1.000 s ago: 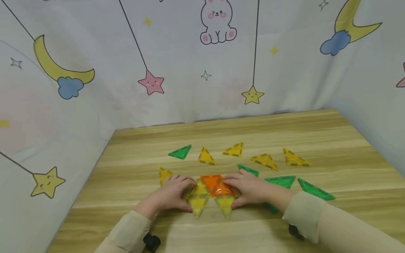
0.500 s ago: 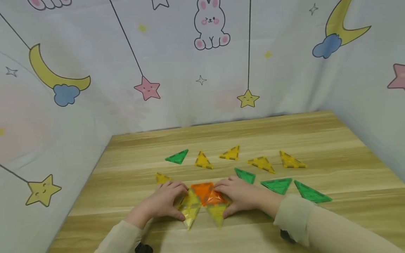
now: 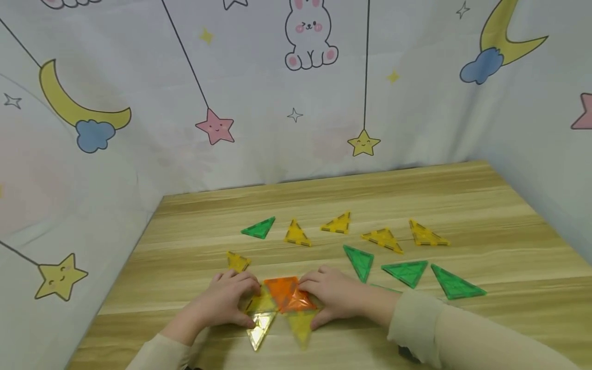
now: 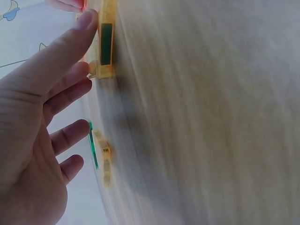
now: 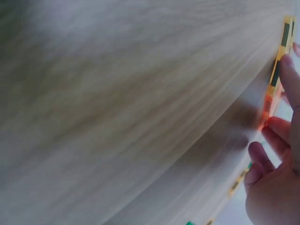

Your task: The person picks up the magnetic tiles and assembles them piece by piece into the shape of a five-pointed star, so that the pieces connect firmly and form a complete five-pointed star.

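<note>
L hand [image 3: 226, 299] & R hand [image 3: 336, 294] hold orng/yel tiles [image 3: 279, 291] — grn tiles [image 3: 359, 262] nearby.

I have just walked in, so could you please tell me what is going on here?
A person's left hand and right hand hold a group of yellow and orange tiles between them at a wood-patterned table. The left one grips its yellow side, the right one the opposite side, where orange meets yellow. Loose yellow triangles lie beyond the hands, with green triangles mostly to the person's right.
</note>
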`<state>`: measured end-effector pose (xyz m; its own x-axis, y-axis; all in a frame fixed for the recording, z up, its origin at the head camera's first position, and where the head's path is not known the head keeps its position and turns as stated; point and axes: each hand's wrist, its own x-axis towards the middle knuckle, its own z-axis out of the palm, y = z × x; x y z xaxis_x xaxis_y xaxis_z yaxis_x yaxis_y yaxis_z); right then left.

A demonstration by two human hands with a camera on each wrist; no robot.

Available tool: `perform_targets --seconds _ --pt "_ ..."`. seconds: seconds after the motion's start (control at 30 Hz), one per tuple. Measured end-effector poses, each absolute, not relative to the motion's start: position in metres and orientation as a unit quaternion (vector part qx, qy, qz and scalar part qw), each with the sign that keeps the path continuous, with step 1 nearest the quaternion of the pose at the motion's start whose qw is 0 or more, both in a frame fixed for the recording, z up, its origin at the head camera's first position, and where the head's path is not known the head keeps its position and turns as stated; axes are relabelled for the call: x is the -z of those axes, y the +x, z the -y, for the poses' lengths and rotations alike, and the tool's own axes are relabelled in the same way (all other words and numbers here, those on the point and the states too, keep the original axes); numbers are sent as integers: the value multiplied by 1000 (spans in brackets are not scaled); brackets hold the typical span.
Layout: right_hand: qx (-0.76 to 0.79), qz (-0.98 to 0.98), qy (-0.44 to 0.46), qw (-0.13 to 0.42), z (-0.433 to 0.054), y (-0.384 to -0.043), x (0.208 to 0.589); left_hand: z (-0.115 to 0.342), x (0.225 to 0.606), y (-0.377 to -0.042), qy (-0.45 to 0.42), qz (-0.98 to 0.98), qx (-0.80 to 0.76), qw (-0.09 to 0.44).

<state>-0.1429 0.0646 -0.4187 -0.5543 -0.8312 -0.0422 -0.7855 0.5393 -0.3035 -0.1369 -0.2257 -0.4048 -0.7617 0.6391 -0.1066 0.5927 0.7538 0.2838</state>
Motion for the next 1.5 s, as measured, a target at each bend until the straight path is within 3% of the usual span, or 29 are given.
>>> perform_targets --seconds 0.37,0.8,1.5 --pt "194 -889 -390 139 -63 -166 419 247 404 -148 282 -934 -197 96" --pt "170 -920 -328 132 -71 -206 410 276 416 -178 218 -957 -181 62" --pt "158 -916 -349 115 -63 -205 411 260 418 -189 223 -958 -174 42"
